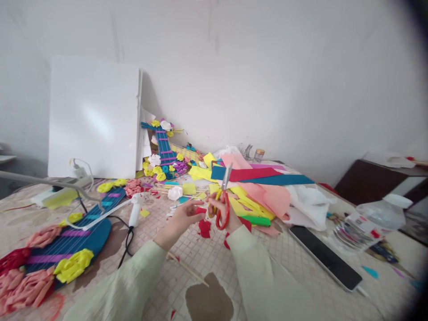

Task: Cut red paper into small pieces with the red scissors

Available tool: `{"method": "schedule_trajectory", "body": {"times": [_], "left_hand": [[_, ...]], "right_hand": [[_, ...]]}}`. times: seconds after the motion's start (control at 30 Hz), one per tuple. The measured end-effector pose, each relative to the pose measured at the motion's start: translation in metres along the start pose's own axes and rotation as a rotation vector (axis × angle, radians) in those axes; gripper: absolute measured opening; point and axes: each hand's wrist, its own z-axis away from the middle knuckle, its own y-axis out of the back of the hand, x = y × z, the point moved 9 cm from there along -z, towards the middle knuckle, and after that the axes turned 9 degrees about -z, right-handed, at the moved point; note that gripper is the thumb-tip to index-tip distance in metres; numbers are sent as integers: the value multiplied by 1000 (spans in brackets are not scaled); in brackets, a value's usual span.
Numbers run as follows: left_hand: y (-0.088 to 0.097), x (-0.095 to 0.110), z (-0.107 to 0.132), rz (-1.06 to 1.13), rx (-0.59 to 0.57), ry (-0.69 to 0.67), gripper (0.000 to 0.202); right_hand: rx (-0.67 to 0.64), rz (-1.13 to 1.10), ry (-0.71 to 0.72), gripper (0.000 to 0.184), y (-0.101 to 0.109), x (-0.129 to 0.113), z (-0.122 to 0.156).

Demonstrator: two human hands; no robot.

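Observation:
My right hand [223,213] is closed round the red and yellow handles of a pair of scissors [223,200], with the blades pointing up and away. My left hand [182,220] pinches a small piece of red paper [201,211] just left of the scissors. More red paper scraps [204,228] lie on the tiled tabletop [200,258] right below both hands. Both arms wear pale green sleeves.
A heap of coloured paper sheets [254,187] lies behind the hands. A blue guitar-shaped craft with paper flowers [67,243] sits at the left, a glue gun [135,211] beside it. A tablet [326,257] and a plastic bottle [371,220] lie at the right. A white board [93,118] leans on the wall.

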Motion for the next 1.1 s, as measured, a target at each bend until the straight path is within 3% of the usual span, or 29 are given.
{"method": "schedule_trajectory", "body": {"times": [0.13, 0.33, 0.5, 0.6, 0.73, 0.83, 0.97, 1.1], "left_hand": [[-18, 1, -2, 197, -57, 35, 46], [-19, -1, -4, 107, -35, 8, 41], [-20, 7, -3, -69, -52, -57, 34], [-14, 17, 1, -207, 17, -116, 38], [-4, 52, 18, -507, 252, -418, 32], [-17, 69, 32, -732, 296, -606, 23], [-28, 67, 35, -822, 278, -638, 21], [-27, 55, 29, -746, 245, -536, 22]], "right_hand": [[-33, 78, -48, 26, 4, 20, 11], [-6, 127, -43, 35, 17, 25, 27], [-22, 168, -49, 33, 11, 18, 29], [7, 176, -18, 30, 9, 9, 30], [113, 219, 17, 28, 15, -1, 33], [173, 172, 7, 29, 18, -2, 35], [190, 139, 15, 30, 22, -1, 34], [175, 137, 18, 30, 25, 3, 32]]}}
